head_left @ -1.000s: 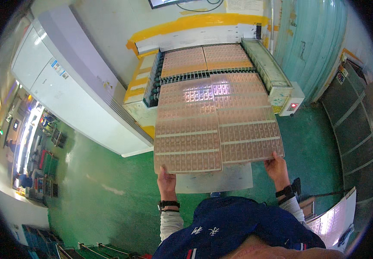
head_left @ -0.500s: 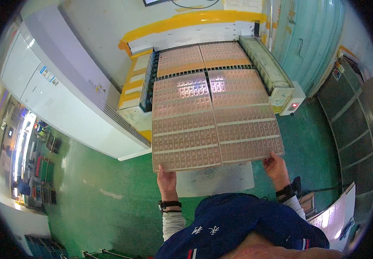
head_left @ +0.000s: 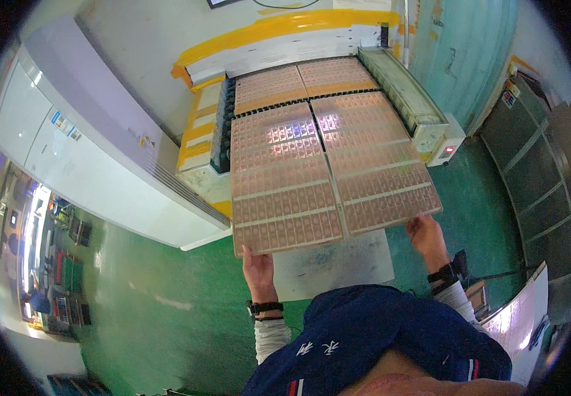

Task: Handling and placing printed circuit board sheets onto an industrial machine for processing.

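Note:
Two thin copper-coloured circuit board panels lie side by side, sloping out of a roller conveyor machine toward me. Rows of small repeated shapes and pale strips cover both. My left hand pinches the near edge of the left panel by its left corner, thumb on top. At the near edge of the right panel, close to its right corner, my right hand is closed, its fingers partly hidden underneath. A narrow gap runs between the panels, wider at my end. Both far edges rest at the black rollers.
Behind the rollers lie more copper-coloured panels. A tall white cabinet unit stands left of the machine. On the right are a control box with a red display and a dark framed rack. A pale sheet lies on the green floor.
The near ends of the two panels have spread apart, opening the gap between them. My right hand has moved up and slightly right with the right panel's edge. The left hand keeps its grip.

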`<state>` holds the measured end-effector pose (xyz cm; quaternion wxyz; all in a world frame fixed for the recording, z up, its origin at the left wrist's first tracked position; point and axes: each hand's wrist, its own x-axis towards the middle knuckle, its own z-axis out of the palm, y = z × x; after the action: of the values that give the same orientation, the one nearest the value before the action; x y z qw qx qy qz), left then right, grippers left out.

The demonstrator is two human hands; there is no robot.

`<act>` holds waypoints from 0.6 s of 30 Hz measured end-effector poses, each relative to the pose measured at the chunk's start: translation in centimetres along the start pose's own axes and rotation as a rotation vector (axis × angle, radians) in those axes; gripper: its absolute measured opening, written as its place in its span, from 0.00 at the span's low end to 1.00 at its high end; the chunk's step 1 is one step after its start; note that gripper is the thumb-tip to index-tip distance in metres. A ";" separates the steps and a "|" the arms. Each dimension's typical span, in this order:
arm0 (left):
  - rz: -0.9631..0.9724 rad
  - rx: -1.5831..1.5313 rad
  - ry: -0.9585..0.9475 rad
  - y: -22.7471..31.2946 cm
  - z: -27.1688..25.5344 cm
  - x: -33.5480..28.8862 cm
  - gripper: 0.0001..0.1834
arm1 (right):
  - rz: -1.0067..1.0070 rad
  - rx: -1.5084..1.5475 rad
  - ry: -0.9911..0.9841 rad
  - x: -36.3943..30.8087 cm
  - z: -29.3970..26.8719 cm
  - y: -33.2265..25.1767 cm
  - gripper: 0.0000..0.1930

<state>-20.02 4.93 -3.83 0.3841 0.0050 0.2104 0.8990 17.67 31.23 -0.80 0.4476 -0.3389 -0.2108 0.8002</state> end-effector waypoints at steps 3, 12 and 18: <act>0.038 -0.011 -0.013 -0.2 1.3 0.7 0.20 | 0.000 0.037 0.026 1.6 0.4 -0.5 0.07; 0.042 -0.032 -0.046 -0.3 1.3 1.9 0.20 | 0.019 0.000 0.076 1.8 1.2 -0.3 0.06; 0.026 -0.025 -0.042 -0.4 1.4 2.7 0.21 | 0.058 0.041 0.059 2.3 1.2 -0.2 0.06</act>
<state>-21.43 7.60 -3.18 0.3769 0.0218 0.1912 0.9060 16.10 33.33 -0.67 0.4369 -0.3590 -0.1713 0.8068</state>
